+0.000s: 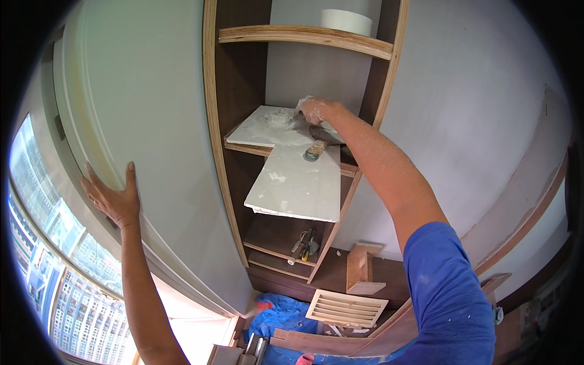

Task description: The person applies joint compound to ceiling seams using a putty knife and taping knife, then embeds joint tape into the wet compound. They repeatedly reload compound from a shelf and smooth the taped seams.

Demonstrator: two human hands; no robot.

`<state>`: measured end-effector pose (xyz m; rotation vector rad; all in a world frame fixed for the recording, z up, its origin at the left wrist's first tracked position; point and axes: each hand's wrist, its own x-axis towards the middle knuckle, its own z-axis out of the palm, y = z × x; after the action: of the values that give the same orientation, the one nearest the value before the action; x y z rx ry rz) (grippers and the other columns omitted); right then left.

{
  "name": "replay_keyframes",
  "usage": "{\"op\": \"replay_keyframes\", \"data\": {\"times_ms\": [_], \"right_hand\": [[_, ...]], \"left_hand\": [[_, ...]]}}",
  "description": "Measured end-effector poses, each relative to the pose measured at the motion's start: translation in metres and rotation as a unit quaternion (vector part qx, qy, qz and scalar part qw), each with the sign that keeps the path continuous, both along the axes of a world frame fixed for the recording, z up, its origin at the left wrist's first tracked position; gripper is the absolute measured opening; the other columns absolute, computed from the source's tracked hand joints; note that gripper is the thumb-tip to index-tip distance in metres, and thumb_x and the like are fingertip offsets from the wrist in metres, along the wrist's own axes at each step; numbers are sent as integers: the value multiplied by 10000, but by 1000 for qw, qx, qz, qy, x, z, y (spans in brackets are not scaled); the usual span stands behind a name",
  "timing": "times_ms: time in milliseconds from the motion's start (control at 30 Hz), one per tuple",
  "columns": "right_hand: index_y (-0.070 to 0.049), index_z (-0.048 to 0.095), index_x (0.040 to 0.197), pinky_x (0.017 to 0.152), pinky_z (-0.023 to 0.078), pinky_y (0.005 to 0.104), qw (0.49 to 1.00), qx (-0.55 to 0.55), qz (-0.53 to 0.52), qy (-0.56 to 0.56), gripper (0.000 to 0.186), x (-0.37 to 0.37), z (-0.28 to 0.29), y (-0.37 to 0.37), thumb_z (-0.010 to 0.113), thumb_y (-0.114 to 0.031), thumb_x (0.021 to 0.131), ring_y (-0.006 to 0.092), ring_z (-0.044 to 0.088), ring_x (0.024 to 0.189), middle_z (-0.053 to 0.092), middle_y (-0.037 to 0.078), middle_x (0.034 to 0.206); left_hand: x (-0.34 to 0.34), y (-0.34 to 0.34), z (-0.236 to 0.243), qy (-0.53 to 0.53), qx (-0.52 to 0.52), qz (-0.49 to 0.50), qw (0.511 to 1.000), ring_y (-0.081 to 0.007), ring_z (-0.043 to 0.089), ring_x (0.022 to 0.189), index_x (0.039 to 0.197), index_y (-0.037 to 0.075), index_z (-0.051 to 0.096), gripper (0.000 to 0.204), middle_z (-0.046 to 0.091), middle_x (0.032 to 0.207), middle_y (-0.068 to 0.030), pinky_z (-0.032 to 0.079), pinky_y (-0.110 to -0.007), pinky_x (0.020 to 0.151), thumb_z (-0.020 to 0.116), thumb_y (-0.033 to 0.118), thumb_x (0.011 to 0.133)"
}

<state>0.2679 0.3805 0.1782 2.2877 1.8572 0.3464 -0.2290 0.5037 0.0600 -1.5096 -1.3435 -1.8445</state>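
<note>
My left hand [112,198], thumb and fingers spread, rests against the edge of the pale window-side panel [152,121]. Over the middle shelf my right hand [316,111] is dusted white, its fingers closed at a patch of white powdery paste [280,119]. Something greyish shows under those fingers, too small to name. The paste lies on a white board [246,132]. Just nearer sits a tool with a worn, green-tipped handle [314,151], beside a dark, blade-like piece [326,135]. A second white board [298,188] juts out of the cabinet toward me.
Plywood edges frame the tall cabinet [213,91]; a white round object [347,22] stands on its upper shelf. Hand tools [306,246] lie low inside. Below are a slatted vent panel [347,308], a small wooden box frame [360,271] and blue sheeting [283,316]. A window [67,261] is at left.
</note>
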Motion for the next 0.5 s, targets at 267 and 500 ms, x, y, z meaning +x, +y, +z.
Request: {"op": "replay_keyframes", "data": {"times_ms": [267, 500], "right_hand": [[-195, 655, 1394, 1013, 543, 418, 999, 44, -1, -6, 585, -9, -29, -1, 581, 46, 866, 373, 661, 1186, 671, 172, 1341], [-230, 656, 1390, 1060, 513, 439, 996, 80, 4, 46, 608, -32, 16, -46, 579, 38, 849, 359, 614, 1270, 643, 144, 1396]], "left_hand": [[0, -3, 1, 2, -8, 6, 1000, -514, 241, 1503, 1633, 207, 243, 1045, 258, 1595, -310, 271, -674, 1164, 751, 646, 832], [0, -8, -2, 3, -18, 3, 1000, -494, 229, 1517, 1642, 220, 226, 1058, 222, 1628, -300, 254, -677, 1178, 749, 659, 833]]}}
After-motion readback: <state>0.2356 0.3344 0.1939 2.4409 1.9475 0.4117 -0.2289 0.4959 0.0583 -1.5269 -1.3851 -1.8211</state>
